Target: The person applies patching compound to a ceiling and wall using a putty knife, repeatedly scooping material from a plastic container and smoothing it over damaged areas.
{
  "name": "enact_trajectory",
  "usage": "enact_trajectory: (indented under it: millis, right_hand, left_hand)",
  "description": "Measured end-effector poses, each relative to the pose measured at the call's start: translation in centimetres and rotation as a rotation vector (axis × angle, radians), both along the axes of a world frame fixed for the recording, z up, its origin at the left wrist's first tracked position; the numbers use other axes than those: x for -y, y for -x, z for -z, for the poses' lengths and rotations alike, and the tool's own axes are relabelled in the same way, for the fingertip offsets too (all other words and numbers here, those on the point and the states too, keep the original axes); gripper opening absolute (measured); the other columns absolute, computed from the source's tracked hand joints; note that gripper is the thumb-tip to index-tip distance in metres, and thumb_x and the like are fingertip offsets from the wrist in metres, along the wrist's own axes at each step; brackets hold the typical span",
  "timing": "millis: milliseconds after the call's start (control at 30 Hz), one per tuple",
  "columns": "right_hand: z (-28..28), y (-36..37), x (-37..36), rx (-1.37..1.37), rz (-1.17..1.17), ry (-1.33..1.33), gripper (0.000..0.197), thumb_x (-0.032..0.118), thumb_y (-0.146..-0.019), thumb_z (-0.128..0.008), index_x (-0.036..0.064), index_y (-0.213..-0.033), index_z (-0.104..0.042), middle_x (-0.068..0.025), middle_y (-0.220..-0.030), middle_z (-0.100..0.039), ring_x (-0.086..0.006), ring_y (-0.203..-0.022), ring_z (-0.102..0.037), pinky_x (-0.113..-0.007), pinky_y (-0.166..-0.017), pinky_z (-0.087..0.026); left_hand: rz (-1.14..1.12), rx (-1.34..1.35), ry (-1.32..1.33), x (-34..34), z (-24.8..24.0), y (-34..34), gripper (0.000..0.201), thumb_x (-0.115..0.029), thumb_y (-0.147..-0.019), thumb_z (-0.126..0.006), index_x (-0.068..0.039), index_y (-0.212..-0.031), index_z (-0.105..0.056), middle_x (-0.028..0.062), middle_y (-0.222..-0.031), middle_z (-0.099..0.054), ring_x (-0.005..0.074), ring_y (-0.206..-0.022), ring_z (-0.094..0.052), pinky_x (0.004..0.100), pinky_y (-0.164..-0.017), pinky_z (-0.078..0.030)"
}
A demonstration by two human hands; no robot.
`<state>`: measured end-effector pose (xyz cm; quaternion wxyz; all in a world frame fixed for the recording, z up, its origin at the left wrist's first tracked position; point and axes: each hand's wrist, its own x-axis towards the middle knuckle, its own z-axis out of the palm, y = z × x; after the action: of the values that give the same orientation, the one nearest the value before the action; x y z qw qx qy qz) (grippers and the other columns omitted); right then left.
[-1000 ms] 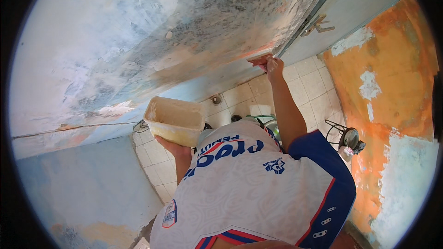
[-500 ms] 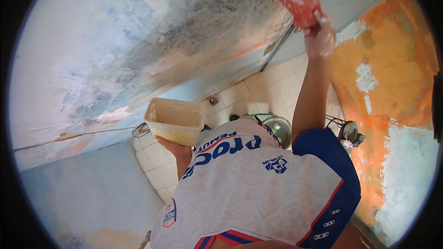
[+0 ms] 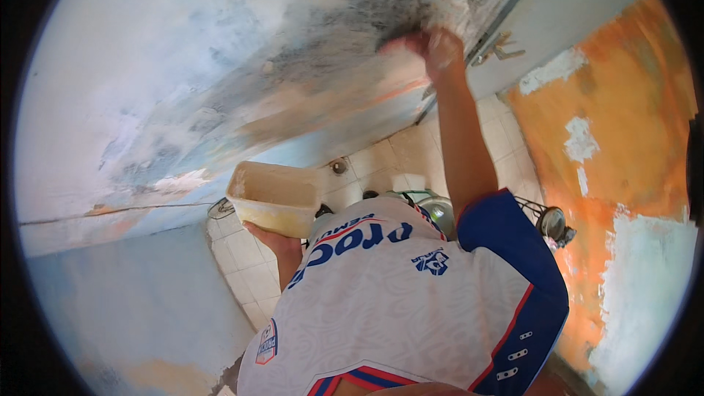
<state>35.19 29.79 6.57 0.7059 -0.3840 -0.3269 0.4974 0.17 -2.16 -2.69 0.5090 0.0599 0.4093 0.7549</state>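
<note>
Cream tub (image 3: 275, 214) could tip if the gripping fingers of the left hand (image 3: 273, 238) slip; the right hand (image 3: 444, 53) grips a red scraper (image 3: 403, 45) that, tilted, could gouge the wall (image 3: 220, 59).

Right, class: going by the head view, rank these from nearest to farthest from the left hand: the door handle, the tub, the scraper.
1. Tub: nearest, held in the left hand.
2. Scraper: up and to the right, blurred, in the right hand.
3. Door handle: farthest, to the right of the scraper.
</note>
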Motion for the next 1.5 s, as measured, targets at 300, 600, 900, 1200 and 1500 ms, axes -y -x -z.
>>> enact_trajectory:
  millis: [300, 600, 900, 1200, 1500]
  right_hand:
    - [-11.6, -4.6, 7.8, -0.087, 0.031, -0.075, 0.014, 0.016, -0.093, -0.059, 0.0025, -0.097, -0.063, -0.0095, -0.089, -0.067, -0.0146, -0.072, -0.059, -0.028, -0.06, -0.046]
    - [23.4, 2.9, 8.6, -0.095, -0.099, 0.45, 0.019, 0.017, -0.095, -0.049, 0.0032, -0.099, -0.061, -0.0127, -0.093, -0.07, -0.0256, -0.071, -0.069, -0.034, -0.065, -0.058]
    - [-0.3, 2.3, 3.6, -0.11, -0.13, 0.277, 0.017, 0.007, -0.095, -0.051, -0.009, -0.093, -0.056, -0.0156, -0.088, -0.061, -0.0283, -0.072, -0.067, -0.035, -0.072, -0.064]
    - [-10.8, -1.8, 9.4, -0.172, -0.071, -0.059, 0.008, 0.009, -0.092, -0.057, 0.0027, -0.09, -0.061, -0.008, -0.085, -0.067, -0.0167, -0.074, -0.063, -0.027, -0.063, -0.051]
    - [-3.0, 12.7, 22.4, 0.053, -0.2, 0.092, 0.023, 0.016, -0.094, -0.064, 0.005, -0.114, -0.059, -0.0072, -0.101, -0.068, -0.0162, -0.084, -0.068, -0.031, -0.069, -0.058]
  left_hand:
    - [0.009, 0.008, -0.011, -1.0, 0.6, -0.2, 0.084, -0.078, -0.091, -0.025, -0.023, -0.154, -0.023, 0.0061, -0.159, -0.027, 0.0325, -0.144, -0.03, 0.051, -0.115, -0.032]
    - [0.039, -0.008, 0.002, -0.4, 0.1, -0.5, 0.081, -0.076, -0.093, -0.024, -0.023, -0.154, -0.024, 0.0061, -0.158, -0.028, 0.0314, -0.143, -0.03, 0.0502, -0.116, -0.031]
    - [-0.001, -0.192, 0.07, -0.6, -2.7, -1.8, 0.079, -0.074, -0.094, -0.024, -0.022, -0.154, -0.025, 0.0061, -0.158, -0.028, 0.031, -0.143, -0.031, 0.0495, -0.116, -0.031]
    - [0.109, 0.032, -0.007, -0.5, -2.1, 1.8, 0.08, -0.074, -0.093, -0.029, -0.021, -0.153, -0.026, 0.0064, -0.156, -0.032, 0.0299, -0.141, -0.034, 0.0477, -0.114, -0.035]
    - [0.064, -0.002, -0.224, 2.3, -2.7, 9.1, 0.082, -0.073, -0.092, -0.035, -0.019, -0.153, -0.026, 0.0075, -0.153, -0.037, 0.0301, -0.14, -0.037, 0.0485, -0.114, -0.035]
